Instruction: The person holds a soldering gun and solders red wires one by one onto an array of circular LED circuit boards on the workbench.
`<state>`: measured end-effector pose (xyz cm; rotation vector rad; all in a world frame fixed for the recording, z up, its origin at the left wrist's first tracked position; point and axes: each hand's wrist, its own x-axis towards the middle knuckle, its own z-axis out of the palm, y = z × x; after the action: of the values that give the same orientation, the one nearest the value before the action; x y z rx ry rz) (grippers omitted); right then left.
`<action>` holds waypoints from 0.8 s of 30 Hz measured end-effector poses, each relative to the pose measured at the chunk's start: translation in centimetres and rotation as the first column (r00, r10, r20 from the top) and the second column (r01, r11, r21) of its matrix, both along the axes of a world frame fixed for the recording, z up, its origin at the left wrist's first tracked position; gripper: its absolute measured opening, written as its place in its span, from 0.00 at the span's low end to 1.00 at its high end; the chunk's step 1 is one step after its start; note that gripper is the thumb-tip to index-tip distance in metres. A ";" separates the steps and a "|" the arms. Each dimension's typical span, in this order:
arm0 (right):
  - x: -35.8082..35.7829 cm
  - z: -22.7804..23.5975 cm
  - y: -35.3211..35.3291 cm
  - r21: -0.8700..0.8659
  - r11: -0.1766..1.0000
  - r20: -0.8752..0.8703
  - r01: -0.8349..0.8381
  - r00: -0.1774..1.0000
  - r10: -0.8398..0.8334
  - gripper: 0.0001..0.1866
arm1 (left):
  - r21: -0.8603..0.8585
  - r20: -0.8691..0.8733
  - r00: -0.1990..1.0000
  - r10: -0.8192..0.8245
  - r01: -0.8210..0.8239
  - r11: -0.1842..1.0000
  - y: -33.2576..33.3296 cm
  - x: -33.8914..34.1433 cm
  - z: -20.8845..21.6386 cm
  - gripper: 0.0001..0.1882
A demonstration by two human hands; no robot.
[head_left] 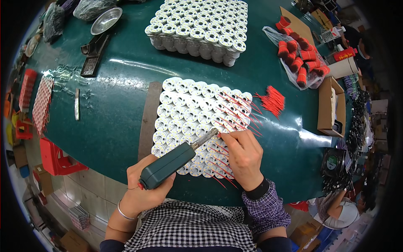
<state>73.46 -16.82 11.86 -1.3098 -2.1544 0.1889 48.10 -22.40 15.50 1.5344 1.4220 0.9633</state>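
Note:
My left hand point(142, 194) is wrapped round the dark green body of a soldering gun point(166, 166), its metal tip pointing up and right over the boards. Under the tip lies a square array of round white LED boards point(184, 112) with centre holes. My right hand point(244, 157) is closed in a pinch beside the tip, on a thin red wire whose end just shows at the fingertips. More red wires point(235, 110) lie slanting across the right-hand columns of boards, above and below my right hand. A brown strip point(150, 122) runs along the array's left edge.
A tall stack of similar boards point(197, 33) stands at the back. Loose red wires point(272, 102) lie to the right, near a plastic bag of red wire bundles point(300, 59) and a cardboard box point(331, 107). At left are a metal dish point(106, 21), a black holder point(95, 56) and a small blade-like tool point(77, 104).

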 end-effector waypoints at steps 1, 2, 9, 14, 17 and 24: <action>0.0 0.0 0.0 0.001 1.000 -0.003 0.001 1.000 -0.001 0.13 | 0.000 0.000 1.000 -0.001 0.001 1.000 -0.1 0.1 0.1 0.07; 0.0 0.0 0.0 0.001 1.000 -0.002 0.001 1.000 -0.001 0.13 | 0.001 0.021 0.999 0.038 -0.038 0.999 -0.2 0.3 0.3 0.07; -0.1 -0.1 0.0 0.010 1.000 -0.002 0.009 1.000 -0.009 0.13 | 0.018 0.057 0.998 0.036 -0.037 0.999 -0.2 0.2 0.2 0.09; -0.1 -0.2 0.0 0.017 1.000 -0.006 0.006 1.000 -0.006 0.14 | 0.013 0.044 0.999 0.021 -0.021 1.000 -0.1 0.3 -0.2 0.08; -0.1 -0.2 -0.1 0.016 1.000 -0.002 0.008 1.000 -0.008 0.14 | 0.007 0.043 0.999 0.023 -0.023 1.000 -0.1 0.3 -0.1 0.07; -0.1 -0.3 -0.1 0.022 1.000 -0.004 0.013 1.000 -0.013 0.13 | 0.007 0.037 0.999 0.019 -0.020 1.000 0.0 0.3 -0.1 0.06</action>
<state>73.33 -16.93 11.53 -1.3101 -2.1382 0.1612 48.37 -22.42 15.39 1.5030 1.4113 1.0044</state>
